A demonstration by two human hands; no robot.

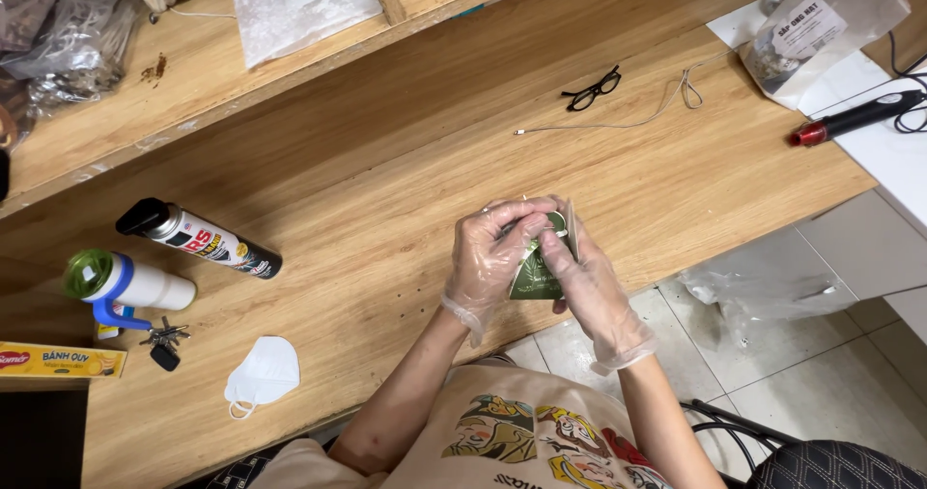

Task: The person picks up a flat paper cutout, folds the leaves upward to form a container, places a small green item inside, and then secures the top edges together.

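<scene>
Both gloved hands are meeting over the table edge, left hand and right hand pinching a small green packet between them. Fingers are clenching its top end, so the packet is hanging below the fingertips, long axis running down toward the body, roughly equally near both hands.

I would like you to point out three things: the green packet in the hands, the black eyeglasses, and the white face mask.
green packet (533,279), head view, on its lower green face below the fingers.
black eyeglasses (592,88), head view, on the bridge between the lenses.
white face mask (266,370), head view, on the middle of its white body.
</scene>
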